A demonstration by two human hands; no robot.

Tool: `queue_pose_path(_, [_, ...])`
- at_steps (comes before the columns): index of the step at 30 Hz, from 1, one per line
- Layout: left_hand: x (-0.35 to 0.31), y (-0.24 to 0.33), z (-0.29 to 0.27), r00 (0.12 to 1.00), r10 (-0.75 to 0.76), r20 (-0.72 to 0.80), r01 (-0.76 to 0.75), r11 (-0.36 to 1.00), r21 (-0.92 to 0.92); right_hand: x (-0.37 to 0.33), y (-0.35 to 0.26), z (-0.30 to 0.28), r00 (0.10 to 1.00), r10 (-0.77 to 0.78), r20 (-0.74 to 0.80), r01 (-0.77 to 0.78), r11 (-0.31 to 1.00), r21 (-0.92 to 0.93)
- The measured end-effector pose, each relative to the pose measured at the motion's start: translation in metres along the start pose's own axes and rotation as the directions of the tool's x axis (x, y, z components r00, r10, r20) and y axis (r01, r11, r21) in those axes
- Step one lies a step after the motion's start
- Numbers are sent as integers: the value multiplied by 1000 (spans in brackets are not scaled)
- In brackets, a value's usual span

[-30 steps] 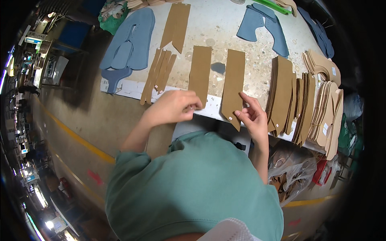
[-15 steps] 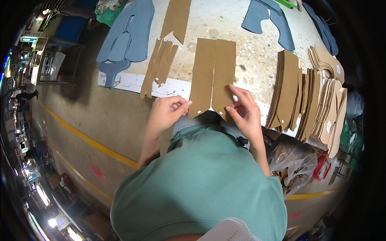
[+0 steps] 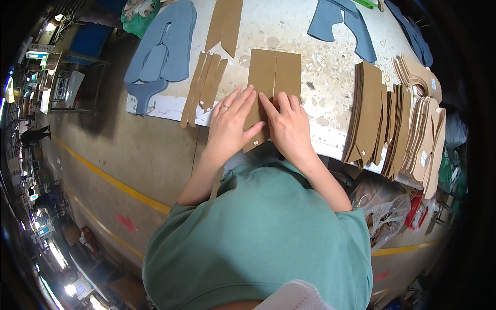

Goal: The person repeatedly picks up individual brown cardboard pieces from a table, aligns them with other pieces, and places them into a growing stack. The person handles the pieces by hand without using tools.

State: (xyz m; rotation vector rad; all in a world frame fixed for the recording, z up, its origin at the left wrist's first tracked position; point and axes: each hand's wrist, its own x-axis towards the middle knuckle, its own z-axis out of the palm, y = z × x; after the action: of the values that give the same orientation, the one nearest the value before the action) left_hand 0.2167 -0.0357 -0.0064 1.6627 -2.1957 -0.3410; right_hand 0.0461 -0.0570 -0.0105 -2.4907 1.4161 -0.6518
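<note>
Two flat brown cut panels, a left panel (image 3: 262, 72) and a right panel (image 3: 288, 68), lie side by side at the table's near edge, their long edges meeting. My left hand (image 3: 230, 123) lies on the left panel, fingers stretched out and thumb apart. On the right panel rests my right hand (image 3: 289, 126); its index finger reaches to the seam and the other fingers are bent. Neither hand grips anything visible. The hands hide much of the panels' lower half; a small white tag (image 3: 256, 143) shows at the left panel's lower tip.
Narrow brown strips (image 3: 209, 80) and another brown pair (image 3: 223, 26) lie to the left, beside blue-grey cut pieces (image 3: 173, 41). Stacks of brown panels (image 3: 367, 111) and beige pieces (image 3: 426, 134) stand at the right. A plastic bag (image 3: 380, 212) hangs below the table's right side.
Both hands have moved inward and up from the panels' outer lower edges onto their surfaces near the seam. The lower gap between the panels is now covered by the hands.
</note>
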Motion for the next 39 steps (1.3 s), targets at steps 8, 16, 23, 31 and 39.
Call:
queue_pose_path(8, [-3, -3, 5, 998, 11, -66, -14, 999, -39, -11, -7, -11, 1000, 1, 19, -2, 1000, 18])
queue_pose_path(16, [-4, -3, 7, 998, 13, -69, -15, 999, -33, 2, -5, -7, 999, 25, 23, -26, 999, 43])
queue_pose_path(23, [-4, -2, 6, 996, 10, -85, -14, 999, -50, 5, -6, -2, 998, 39, 47, -36, 997, -66])
queue_pose_path(31, [-26, -3, -21, 925, -378, 46, 306, 668, -678, 8, 47, -29, 967, 255, -7, -196, 760, 619])
queue_pose_path(39, [-41, -10, -22, 853, -315, 416, 504, 701, -505, -29, 45, -36, 864, 463, 197, -307, 175, 936])
